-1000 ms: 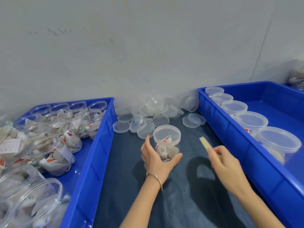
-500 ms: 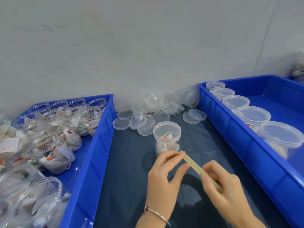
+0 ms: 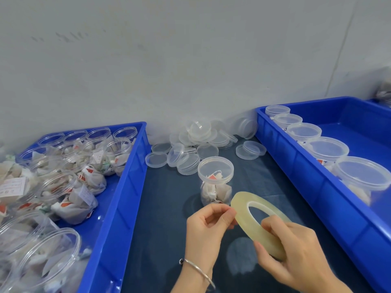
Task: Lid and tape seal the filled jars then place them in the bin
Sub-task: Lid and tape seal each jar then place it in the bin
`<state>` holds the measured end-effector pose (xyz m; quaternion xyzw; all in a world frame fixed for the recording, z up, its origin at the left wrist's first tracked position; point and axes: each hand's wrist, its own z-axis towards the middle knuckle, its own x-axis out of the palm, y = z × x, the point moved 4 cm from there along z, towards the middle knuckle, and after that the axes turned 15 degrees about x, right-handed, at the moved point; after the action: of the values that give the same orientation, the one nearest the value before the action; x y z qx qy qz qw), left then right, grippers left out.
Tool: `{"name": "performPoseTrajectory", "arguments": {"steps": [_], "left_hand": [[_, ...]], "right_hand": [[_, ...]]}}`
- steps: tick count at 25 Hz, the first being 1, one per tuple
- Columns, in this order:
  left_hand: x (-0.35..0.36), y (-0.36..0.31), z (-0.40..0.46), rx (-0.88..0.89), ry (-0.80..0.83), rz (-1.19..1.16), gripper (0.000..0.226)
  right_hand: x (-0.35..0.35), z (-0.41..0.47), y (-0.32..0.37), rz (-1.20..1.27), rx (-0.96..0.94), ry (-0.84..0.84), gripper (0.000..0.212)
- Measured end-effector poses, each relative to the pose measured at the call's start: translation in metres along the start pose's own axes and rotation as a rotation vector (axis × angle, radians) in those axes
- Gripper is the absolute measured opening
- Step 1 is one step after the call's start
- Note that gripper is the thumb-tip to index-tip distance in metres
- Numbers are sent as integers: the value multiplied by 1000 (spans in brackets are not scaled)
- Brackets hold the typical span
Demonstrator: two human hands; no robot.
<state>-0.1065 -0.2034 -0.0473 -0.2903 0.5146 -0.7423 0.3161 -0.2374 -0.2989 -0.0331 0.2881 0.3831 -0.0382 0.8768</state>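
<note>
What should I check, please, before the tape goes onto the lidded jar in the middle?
1. Lid seated on the jar: ok, the lid sits level on top.
2. Jar upright and free on the dark mat: ok, no hand touches it.
3. Tape roll in a firm grip: ok, the right hand holds its near side.
4. Tape end found: cannot tell; the left hand pinches at the roll's edge, but no loose strip shows.
5. Room in the right bin: ok, bare blue floor beside the row of lidded jars.
</note>
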Motion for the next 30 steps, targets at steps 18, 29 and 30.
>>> {"name": "performPoseTrajectory", "arguments": {"steps": [18, 29, 30], "left_hand": [[18, -30, -14, 705, 215, 451, 20], [3, -8, -11, 273, 34, 179, 42], [3, -7, -10, 245, 15, 166, 42]], "right_hand": [[0, 6, -6, -92, 90, -32, 31], [3, 2, -3, -153, 4, 11, 29], [2, 3, -3, -163, -6, 6, 29]]}}
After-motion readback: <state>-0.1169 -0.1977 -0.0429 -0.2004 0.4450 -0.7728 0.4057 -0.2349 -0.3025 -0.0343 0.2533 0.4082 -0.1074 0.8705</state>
